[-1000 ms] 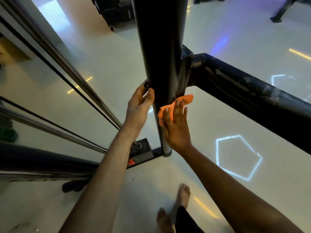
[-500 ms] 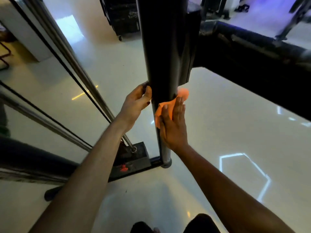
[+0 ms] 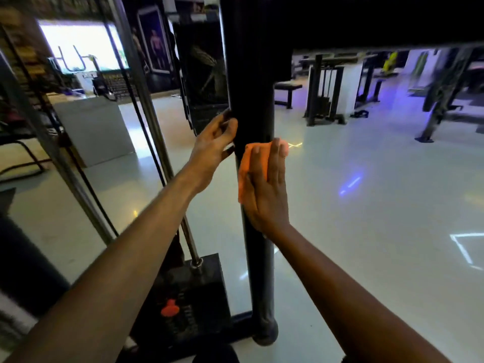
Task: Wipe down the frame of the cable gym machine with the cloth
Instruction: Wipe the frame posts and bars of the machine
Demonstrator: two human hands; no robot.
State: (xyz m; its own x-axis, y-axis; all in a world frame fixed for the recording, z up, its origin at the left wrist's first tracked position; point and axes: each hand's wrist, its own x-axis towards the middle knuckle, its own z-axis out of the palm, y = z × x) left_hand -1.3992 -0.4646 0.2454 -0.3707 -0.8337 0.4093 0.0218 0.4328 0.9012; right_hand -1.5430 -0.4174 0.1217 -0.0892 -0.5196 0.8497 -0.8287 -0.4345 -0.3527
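A black upright post (image 3: 251, 82) of the cable machine's frame runs down the middle of the view to a round foot on the floor. My right hand (image 3: 267, 189) presses an orange cloth (image 3: 258, 155) flat against the post's front with straight fingers. My left hand (image 3: 213, 145) grips the post's left side a little higher, its fingers curled round the edge. A black crossbeam (image 3: 379, 19) spans the top right, level with my head.
Steel guide rods (image 3: 146, 100) and a thin cable slant down on the left to the black weight stack (image 3: 188, 297) with its red pin. Other gym machines (image 3: 324, 93) and a bench stand far back on the glossy pale floor (image 3: 366, 218).
The view has tilted upward, so the crossbeam now sits at the top. Both hands have slid up the post, the right hand carrying the cloth with it.
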